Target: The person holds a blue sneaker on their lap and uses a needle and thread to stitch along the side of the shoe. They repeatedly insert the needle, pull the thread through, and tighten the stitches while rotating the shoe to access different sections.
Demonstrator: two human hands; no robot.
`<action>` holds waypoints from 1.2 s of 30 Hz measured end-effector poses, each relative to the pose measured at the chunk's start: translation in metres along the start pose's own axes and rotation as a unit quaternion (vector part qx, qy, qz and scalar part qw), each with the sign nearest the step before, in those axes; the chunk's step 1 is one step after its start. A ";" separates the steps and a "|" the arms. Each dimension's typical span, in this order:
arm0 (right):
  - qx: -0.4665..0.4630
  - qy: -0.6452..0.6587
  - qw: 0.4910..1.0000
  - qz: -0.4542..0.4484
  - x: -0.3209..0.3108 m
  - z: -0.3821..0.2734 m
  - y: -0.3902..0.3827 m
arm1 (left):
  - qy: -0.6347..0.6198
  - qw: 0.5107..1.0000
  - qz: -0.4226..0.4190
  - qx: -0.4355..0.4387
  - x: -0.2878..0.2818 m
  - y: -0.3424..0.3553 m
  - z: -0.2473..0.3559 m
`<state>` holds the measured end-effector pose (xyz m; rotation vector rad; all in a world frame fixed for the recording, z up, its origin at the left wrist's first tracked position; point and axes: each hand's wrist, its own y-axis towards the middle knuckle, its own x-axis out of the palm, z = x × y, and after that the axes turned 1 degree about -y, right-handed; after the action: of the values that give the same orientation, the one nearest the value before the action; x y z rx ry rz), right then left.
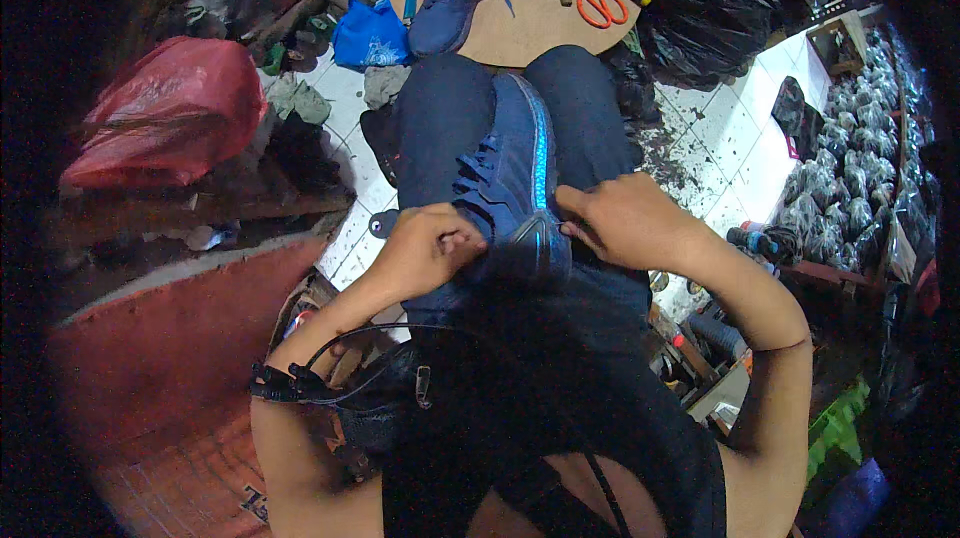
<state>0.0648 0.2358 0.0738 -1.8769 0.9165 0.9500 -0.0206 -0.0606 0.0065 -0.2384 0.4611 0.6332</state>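
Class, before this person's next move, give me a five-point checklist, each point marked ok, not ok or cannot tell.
1. Dark blue shoe supported: ok; it lies on the lap between the legs.
2. Both hands at the shoe: ok; the left hand and right hand are at opposite sides of its near end.
3. Blue strip firmly attached: cannot tell; it runs along the shoe's right side.
4. Round board uncluttered: not ok; a second shoe, scissors and other tools lie there.
5. Tiled floor clean: not ok; dark flecks are scattered on the right.
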 end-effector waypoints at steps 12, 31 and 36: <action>0.034 0.000 0.999 0.018 0.010 -0.013 0.003 | -0.042 0.993 0.055 -0.095 0.023 0.003 0.001; 0.035 0.006 0.999 -0.035 0.006 -0.002 0.004 | -0.015 0.985 -0.142 -0.099 0.004 0.029 0.004; 0.048 -0.038 0.996 -0.065 -0.009 0.001 0.009 | -0.039 0.984 -0.077 -0.155 0.009 0.019 0.010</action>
<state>0.0525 0.2357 0.0783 -1.7834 0.7720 0.8769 -0.0225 -0.0377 0.0092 -0.5385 0.2636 0.5591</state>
